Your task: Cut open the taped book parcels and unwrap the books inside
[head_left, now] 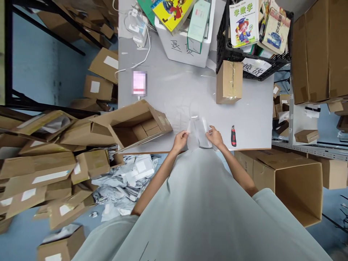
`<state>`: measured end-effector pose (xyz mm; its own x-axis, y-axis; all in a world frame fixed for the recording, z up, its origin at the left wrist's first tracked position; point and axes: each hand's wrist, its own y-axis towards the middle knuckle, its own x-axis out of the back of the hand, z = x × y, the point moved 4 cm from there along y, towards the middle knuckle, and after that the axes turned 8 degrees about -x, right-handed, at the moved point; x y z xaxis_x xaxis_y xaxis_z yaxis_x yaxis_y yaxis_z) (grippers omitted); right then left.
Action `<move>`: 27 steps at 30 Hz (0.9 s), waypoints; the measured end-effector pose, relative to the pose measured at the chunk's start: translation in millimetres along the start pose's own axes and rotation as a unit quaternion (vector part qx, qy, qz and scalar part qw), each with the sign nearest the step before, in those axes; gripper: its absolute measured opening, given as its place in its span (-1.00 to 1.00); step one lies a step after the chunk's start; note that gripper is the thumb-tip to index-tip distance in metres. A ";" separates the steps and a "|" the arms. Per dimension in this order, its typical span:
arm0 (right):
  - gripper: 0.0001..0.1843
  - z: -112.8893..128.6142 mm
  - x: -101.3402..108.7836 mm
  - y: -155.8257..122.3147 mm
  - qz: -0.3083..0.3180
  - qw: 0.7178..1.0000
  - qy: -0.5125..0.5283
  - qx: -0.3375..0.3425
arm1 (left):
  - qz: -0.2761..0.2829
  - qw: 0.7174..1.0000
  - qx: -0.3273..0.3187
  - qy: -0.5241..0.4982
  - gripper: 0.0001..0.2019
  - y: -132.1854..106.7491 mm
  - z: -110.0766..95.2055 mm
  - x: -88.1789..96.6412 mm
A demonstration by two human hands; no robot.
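At the near edge of the grey table, my left hand [180, 140] pinches one side of a clear plastic bag [193, 134]. Opposite it, my right hand [214, 136] has its fingers closed on the other side of the same plastic. Something whitish shows in or under the film between my hands, but its kind is hard to make out. To the right of my right hand lies a red and black box cutter [233, 136]. An open, empty cardboard box [138, 127] rests tilted on the table to the left of my left hand.
A taped carton [230, 82] stands before a black crate [221, 54] of books. Further left is a white bin [174, 54] with books and a green box. A phone-like device [139, 83] lies by a power strip [138, 30]. Discarded cartons [54, 163] crowd the left floor.
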<state>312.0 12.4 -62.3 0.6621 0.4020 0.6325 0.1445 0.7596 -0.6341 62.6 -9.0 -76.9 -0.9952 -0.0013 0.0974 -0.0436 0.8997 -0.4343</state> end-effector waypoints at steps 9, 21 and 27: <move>-0.29 -47.1 5.0 26.7 -0.030 0.993 0.060 -0.097 | 0.012 0.998 0.038 -0.055 -0.54 -12.9 -7.2 4.7; 0.02 3.1 -33.0 -8.8 -0.030 0.996 0.069 0.052 | 0.058 0.994 -0.005 -0.092 -0.35 -47.0 -83.6 6.6; 0.00 -18.6 2.9 -5.2 -0.009 0.999 0.042 0.014 | 0.045 0.994 -0.022 -0.093 -0.44 -50.6 -106.4 8.5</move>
<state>326.8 0.1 -65.5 0.7196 0.3451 0.6026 0.1364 0.7806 -0.6100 65.6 -8.1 41.2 -0.9940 0.0035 -0.1095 0.0467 0.9177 -0.3946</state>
